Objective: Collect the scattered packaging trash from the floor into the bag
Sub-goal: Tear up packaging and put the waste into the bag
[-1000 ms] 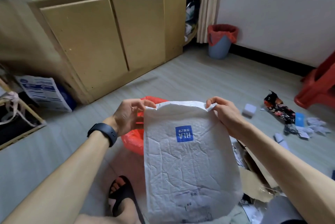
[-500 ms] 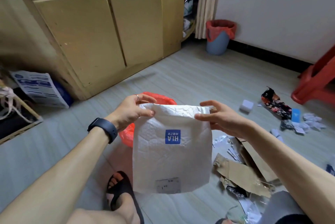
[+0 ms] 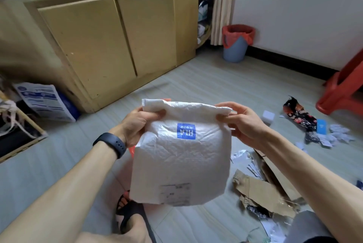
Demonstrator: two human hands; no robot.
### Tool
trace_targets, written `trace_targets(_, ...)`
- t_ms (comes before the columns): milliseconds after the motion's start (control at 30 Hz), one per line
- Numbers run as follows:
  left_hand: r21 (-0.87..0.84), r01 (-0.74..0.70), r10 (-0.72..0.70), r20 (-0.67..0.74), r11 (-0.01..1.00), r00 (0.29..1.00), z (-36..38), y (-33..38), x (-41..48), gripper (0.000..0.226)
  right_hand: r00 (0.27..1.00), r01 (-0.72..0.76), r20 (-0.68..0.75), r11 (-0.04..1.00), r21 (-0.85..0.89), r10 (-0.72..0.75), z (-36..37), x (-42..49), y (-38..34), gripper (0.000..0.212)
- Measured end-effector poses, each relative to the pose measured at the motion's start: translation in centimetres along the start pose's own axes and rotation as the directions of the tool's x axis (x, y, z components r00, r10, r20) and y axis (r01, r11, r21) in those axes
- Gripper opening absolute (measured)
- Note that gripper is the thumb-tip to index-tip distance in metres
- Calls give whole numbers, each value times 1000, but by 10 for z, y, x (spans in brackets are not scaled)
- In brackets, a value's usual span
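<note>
I hold a crinkled white padded mailer (image 3: 180, 160) with a blue logo in front of me, above the floor. My left hand (image 3: 137, 124) grips its upper left corner, and my right hand (image 3: 241, 123) pinches its upper right corner. The top edge is folded over. The red bag (image 3: 132, 149) is almost wholly hidden behind the mailer; only slivers show. Torn cardboard (image 3: 263, 189) and paper scraps (image 3: 337, 134) lie on the floor to the right, with a dark snack wrapper (image 3: 298, 115) and a small white box (image 3: 268, 116).
A wooden cabinet (image 3: 110, 42) runs along the left. A blue bin with a red liner (image 3: 236, 43) stands by the far wall. A red plastic stool (image 3: 345, 89) is at the right. A printed sack (image 3: 45, 101) leans by the cabinet. My sandalled foot (image 3: 131, 213) is below.
The mailer's top has been folded down, making it shorter, and it now covers nearly all of the red bag. Both hands have shifted their grip on its upper corners.
</note>
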State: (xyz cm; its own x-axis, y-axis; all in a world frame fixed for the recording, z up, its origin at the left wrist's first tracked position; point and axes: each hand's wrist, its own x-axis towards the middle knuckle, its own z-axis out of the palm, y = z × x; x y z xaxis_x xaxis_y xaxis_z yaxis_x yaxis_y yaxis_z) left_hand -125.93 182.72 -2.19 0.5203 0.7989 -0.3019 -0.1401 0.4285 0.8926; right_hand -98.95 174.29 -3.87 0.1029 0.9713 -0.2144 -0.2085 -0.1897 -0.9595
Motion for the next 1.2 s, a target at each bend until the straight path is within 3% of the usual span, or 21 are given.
trace_targets(167,-10,84,-84,-19,996,996,-5,3,0,37,984,163,-74,986,-31,-164,4,5,3,37)
trace_targets(267,13,231,-231,2,973,973,-10,2,-4,44,969,229,-50,952,-202,-244,1,6,11,41)
trace_targets(367,78,251,-255,40,965,966,-8,-2,-7,47,939,271,-77,861,-431,-334,2,7,20,51)
trace_targets(500,12,168,-168,107,986,980,-9,5,-7,44,830,382,-75,661,-646,-553,4,8,24,56)
trace_targets(633,100,197,-191,-72,975,979,-11,-2,2,55,797,454,42,551,-700,-602,7,8,22,58)
trace_targets(667,101,195,-186,-91,976,978,-10,-2,3,55,822,438,41,584,-683,-567,9,8,22,60)
trace_targets(733,104,159,-147,-117,982,982,-10,-2,3,60,916,328,-7,761,-560,-400,11,8,21,57)
trace_targets(800,79,84,-71,-151,993,986,-12,-3,4,64,988,150,-6,954,-258,-157,12,7,16,47)
trace_targets(833,65,45,-35,-159,997,987,-12,-4,4,67,998,59,28,993,-103,-56,11,6,13,49)
trace_targets(900,47,-12,20,-171,999,985,-11,-6,7,62,996,-58,62,998,-22,59,9,3,10,51)
trace_targets(1000,75,-63,77,-205,995,976,-7,-7,9,43,990,-117,67,982,-147,128,6,2,15,38)
trace_targets(1133,82,-46,62,-207,996,976,-3,-6,7,42,999,-35,37,998,-51,37,5,3,17,26)
trace_targets(1200,86,19,-7,-144,996,990,-2,-5,3,31,1000,26,2,999,-38,-26,5,6,17,29)
